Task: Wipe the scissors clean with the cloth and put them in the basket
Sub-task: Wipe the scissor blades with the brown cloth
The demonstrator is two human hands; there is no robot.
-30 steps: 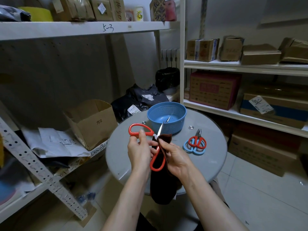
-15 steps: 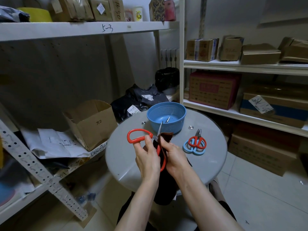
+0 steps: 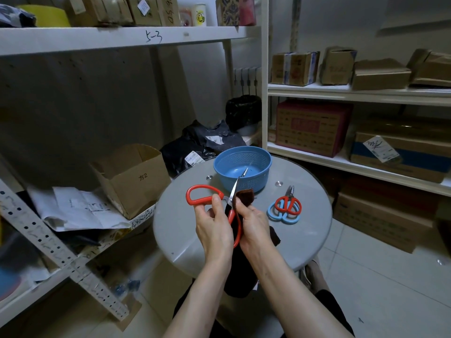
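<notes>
Step in hand: the wiping, by my reading. The scissors [image 3: 203, 200] are held spread open, one blade pointing up toward the basket [image 3: 253, 181].
Left hand: the left hand [image 3: 213, 230] grips the scissors close to the pivot, fingers curled round the base of one red handle loop, which sticks out on the side away from the basket.
Right hand: the right hand [image 3: 255, 225] pinches the dark brown cloth [image 3: 245, 197] against the side of the blade; the rest of the cloth hangs down between the forearms, below the tabletop [image 3: 183, 228] edge.
Where the scissors are: in the air just in front of the basket, above the tabletop, the raised tip overlapping the basket's near wall in this view. They are not in it yet.
Basket: blue, perforated, on the far part of the tabletop. A thin metal piece [image 3: 244, 172] lies inside; whether it is another pair's blade I cannot tell.
Beside the basket: to its right and nearer the person, a red-handled pair [image 3: 288, 203] lies across a blue-handled pair [image 3: 283, 215], touching.
Progress: probably mid-task. How clean the blade is cannot be judged here.
Next move calls for: drawing the cloth along the blade from pivot to tip, fingers kept behind the edge, then the same on the second blade. After that, close the blades, free the cloth, and reach forward to lower the pair into the basket.
Care: the open tip points away from the hands; keep it so while wiping.
</notes>
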